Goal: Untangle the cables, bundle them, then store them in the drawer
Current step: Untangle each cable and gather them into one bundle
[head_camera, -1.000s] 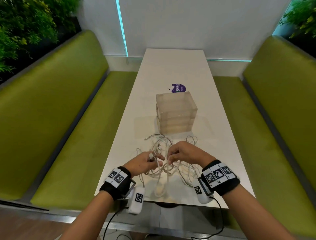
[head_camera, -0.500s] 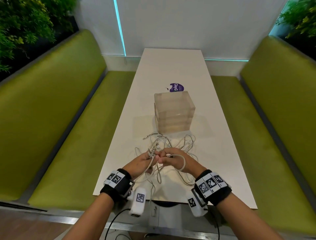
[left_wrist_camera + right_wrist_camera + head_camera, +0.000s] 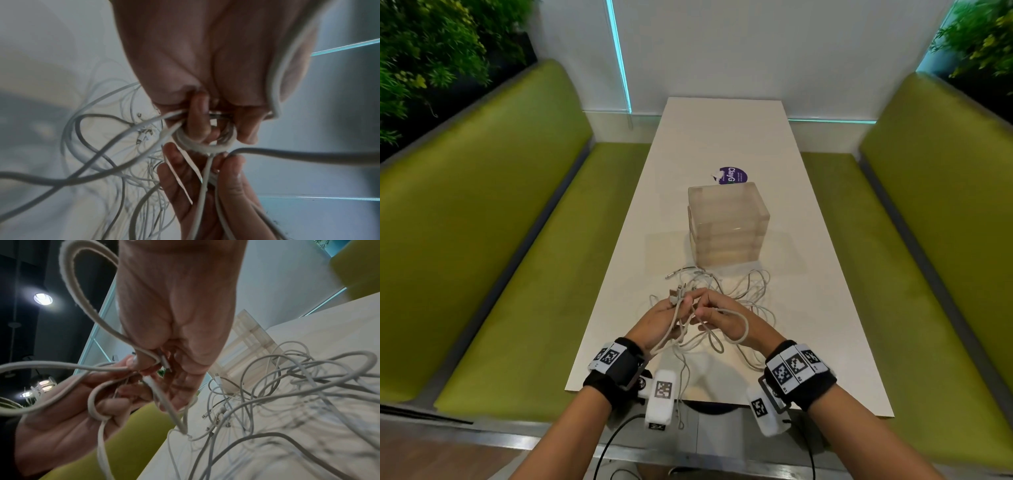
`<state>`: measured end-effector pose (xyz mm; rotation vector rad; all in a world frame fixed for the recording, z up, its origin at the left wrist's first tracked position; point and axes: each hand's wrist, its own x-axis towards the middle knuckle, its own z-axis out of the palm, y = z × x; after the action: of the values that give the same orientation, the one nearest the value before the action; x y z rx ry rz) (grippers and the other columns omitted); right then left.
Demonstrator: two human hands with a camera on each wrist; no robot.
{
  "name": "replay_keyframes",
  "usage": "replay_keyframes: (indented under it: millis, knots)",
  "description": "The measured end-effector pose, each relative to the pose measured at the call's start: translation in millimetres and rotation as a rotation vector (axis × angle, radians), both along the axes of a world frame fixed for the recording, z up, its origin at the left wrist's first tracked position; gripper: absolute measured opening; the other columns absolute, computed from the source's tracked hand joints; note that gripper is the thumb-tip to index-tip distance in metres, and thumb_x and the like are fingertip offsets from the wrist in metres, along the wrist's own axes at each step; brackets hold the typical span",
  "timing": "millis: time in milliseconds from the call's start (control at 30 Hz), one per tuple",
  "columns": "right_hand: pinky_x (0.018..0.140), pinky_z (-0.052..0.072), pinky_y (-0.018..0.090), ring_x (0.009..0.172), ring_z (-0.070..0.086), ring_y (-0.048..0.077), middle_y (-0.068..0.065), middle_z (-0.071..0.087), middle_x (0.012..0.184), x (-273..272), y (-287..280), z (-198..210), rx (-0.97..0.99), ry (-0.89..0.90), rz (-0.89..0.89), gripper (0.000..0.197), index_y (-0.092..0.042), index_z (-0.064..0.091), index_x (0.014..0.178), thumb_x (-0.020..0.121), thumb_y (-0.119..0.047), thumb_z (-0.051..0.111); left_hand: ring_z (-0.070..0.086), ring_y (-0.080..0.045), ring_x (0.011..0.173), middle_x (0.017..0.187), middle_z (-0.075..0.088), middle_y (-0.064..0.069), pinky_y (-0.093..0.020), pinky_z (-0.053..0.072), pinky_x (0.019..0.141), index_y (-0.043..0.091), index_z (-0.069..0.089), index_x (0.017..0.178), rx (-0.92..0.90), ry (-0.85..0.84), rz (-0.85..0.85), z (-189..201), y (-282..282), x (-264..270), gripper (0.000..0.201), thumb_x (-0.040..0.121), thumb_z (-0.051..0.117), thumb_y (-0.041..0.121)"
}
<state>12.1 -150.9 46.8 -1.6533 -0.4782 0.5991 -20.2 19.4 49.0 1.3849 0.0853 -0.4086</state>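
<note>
A tangle of white cables (image 3: 739, 291) lies on the white table (image 3: 825, 308) in front of a translucent drawer unit (image 3: 727, 226), whose drawers look closed. Both hands meet just above the near side of the pile. My left hand (image 3: 681, 306) grips a thick white cable (image 3: 671, 329), and its plug ends (image 3: 677, 294) stick up above the fingers. My right hand (image 3: 703, 305) pinches the same cable, one loop (image 3: 743, 325) running round the back of that hand. In the left wrist view a cable ring (image 3: 203, 147) wraps a right finger. The right wrist view shows a plug (image 3: 165, 362) pinched between the fingertips.
Green benches (image 3: 500, 257) run along both sides of the table. A purple sticker (image 3: 731, 175) lies beyond the drawer unit. Loose cable strands (image 3: 681, 394) hang over the table's near edge. Plants stand in both far corners.
The hands have come together and lifted off the pile, drawing the thick cable up. A loop of it now runs round the back of my right hand.
</note>
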Motion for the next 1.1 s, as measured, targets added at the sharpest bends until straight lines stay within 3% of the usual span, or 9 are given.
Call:
replay_keyframes:
  millis: [100,167,300,400,467,567,767,933,1100]
  knots:
    - [0.071,0.054,0.031,0.08,0.063,0.016,0.0,0.058,0.103,-2,2,-3,-0.008,-0.006,-0.029,0.011,-0.015,0.049,0.091,0.094,-0.026,0.053,0.035,-0.005,0.049,0.059,0.053,0.01,-0.018,0.028,0.047,0.024,0.06,0.126,0.112,-0.048,-0.011,0,-2,2,0.03,0.1,0.045,0.023]
    - [0.063,0.053,0.029,0.071,0.06,0.019,0.01,0.056,0.095,-3,5,-3,-0.014,0.011,-0.035,0.006,-0.016,0.047,0.101,0.098,-0.011,0.048,0.044,-0.003,0.052,0.079,0.062,0.001,-0.019,0.035,0.051,0.028,0.056,0.129,0.177,-0.076,-0.033,-1,-4,5,0.033,0.097,0.051,0.028]
    - [0.058,0.049,0.025,0.061,0.055,0.013,0.008,0.055,0.078,-3,6,1,-0.153,-0.011,0.05,0.006,-0.012,0.047,0.095,0.099,-0.016,0.045,0.063,-0.015,0.079,0.089,0.069,-0.005,-0.033,0.048,0.079,0.02,0.055,0.132,0.145,-0.061,-0.04,-6,1,10,0.046,0.086,0.056,0.023]
    - [0.057,0.043,0.02,0.061,0.05,0.009,0.0,0.051,0.074,-4,0,1,-0.256,-0.03,0.116,0.014,-0.011,0.046,0.092,0.1,-0.023,0.046,0.033,-0.006,0.046,0.061,0.045,0.004,-0.018,0.029,0.046,0.007,0.058,0.127,0.052,-0.008,0.025,0,4,10,0.056,0.072,0.049,0.002]
    - [0.06,0.042,0.018,0.064,0.048,0.008,-0.002,0.05,0.075,-6,-6,-2,-0.306,-0.061,0.144,0.015,-0.011,0.045,0.094,0.1,-0.025,0.044,0.015,-0.01,0.051,0.064,0.028,0.002,-0.02,0.014,0.043,0.003,0.064,0.118,-0.035,0.005,0.101,0,9,12,0.054,0.067,0.045,0.005]
    - [0.062,0.039,0.018,0.067,0.047,0.007,-0.005,0.051,0.079,-13,-8,-6,-0.419,-0.144,0.232,0.015,-0.015,0.043,0.095,0.101,-0.029,0.042,0.018,-0.007,0.05,0.064,0.021,0.002,-0.019,0.014,0.042,0.009,0.068,0.099,0.048,-0.016,0.15,4,14,16,0.026,0.09,0.043,0.01]
    - [0.071,0.036,0.031,0.08,0.042,0.016,-0.001,0.046,0.091,-36,5,-20,-0.725,-0.304,0.461,0.023,-0.019,0.038,0.087,0.094,-0.032,0.056,0.025,-0.005,0.047,0.069,0.036,0.003,-0.016,0.017,0.039,0.009,0.059,0.094,0.036,0.014,0.223,10,22,20,0.023,0.099,0.037,0.009]
    - [0.07,0.037,0.031,0.083,0.051,0.02,0.003,0.064,0.102,-51,5,-27,-0.813,-0.152,0.596,0.024,-0.016,0.041,0.093,0.093,-0.036,0.054,0.026,-0.005,0.047,0.07,0.042,0.004,-0.015,0.019,0.039,0.01,0.057,0.099,0.01,0.032,0.237,11,24,18,0.02,0.101,0.037,0.013]
    - [0.073,0.042,0.034,0.085,0.052,0.021,0.007,0.056,0.1,-58,1,-30,-0.949,-0.044,0.604,0.043,-0.018,0.046,0.112,0.081,-0.031,0.072,0.026,-0.006,0.049,0.07,0.042,0.004,-0.015,0.02,0.039,0.011,0.057,0.098,0.001,0.018,0.227,15,26,16,0.021,0.102,0.037,0.014]
